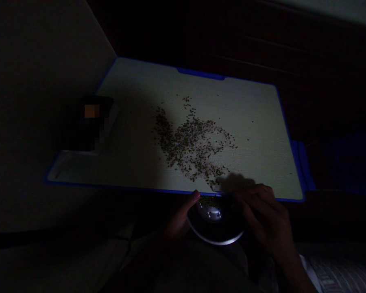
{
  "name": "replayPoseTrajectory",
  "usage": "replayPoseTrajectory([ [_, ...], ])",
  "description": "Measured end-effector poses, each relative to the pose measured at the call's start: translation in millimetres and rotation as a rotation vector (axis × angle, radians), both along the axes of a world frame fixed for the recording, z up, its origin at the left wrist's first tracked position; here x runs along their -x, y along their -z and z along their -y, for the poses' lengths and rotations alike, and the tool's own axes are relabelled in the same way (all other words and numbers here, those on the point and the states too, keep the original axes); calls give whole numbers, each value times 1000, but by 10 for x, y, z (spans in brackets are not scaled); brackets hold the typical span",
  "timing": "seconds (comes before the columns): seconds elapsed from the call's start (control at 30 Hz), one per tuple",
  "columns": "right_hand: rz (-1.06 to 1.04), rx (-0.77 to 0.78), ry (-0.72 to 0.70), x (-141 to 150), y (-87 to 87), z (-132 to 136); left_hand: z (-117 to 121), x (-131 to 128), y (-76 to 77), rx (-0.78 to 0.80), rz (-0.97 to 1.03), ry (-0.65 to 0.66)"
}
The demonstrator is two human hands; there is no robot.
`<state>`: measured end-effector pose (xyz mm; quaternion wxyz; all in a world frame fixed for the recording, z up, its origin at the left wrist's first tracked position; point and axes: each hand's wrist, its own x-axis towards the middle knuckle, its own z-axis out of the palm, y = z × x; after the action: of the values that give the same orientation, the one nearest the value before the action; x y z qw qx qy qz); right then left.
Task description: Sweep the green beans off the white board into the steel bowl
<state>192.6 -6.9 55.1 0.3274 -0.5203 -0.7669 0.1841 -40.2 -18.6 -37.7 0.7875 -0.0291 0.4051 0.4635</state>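
The scene is very dark. A pale small table (256, 118) with a blue rim carries a scattered heap of small greenish grains (192, 142). Just below the table's near edge sits a dark round bowl (215, 226) with a shiny rim and a few grains inside. My left hand (179, 221) wraps round the bowl's left side, thumb on its rim. My right hand (262, 215) hovers over the bowl's right side at the table edge, its fingers curled together near the closest grains; whether they pinch anything is hidden.
A dark boxy object (88, 126), partly blurred, stands on the table's left end. A pale wall (33, 81) rises on the left. Patterned cloth (338, 276) lies at the lower right. Darkness covers the far side.
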Motion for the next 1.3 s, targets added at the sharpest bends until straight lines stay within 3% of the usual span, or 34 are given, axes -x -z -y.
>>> replayPoseTrajectory([
  [0.23, -5, 5, -18, 30, 4, -1, 22, 25, 24, 19, 20, 54],
  [0.53, 11, -31, 34, 127, -9, -80, 20, 10, 58, -48, -38, -15],
  [1.07, 44, -40, -58, 152, -31, -48, 57, 22, 110, -107, -17, 10],
  [1.3, 48, -40, -23, 100, -20, -12, 32, 42, 28, -118, -2, 16],
])
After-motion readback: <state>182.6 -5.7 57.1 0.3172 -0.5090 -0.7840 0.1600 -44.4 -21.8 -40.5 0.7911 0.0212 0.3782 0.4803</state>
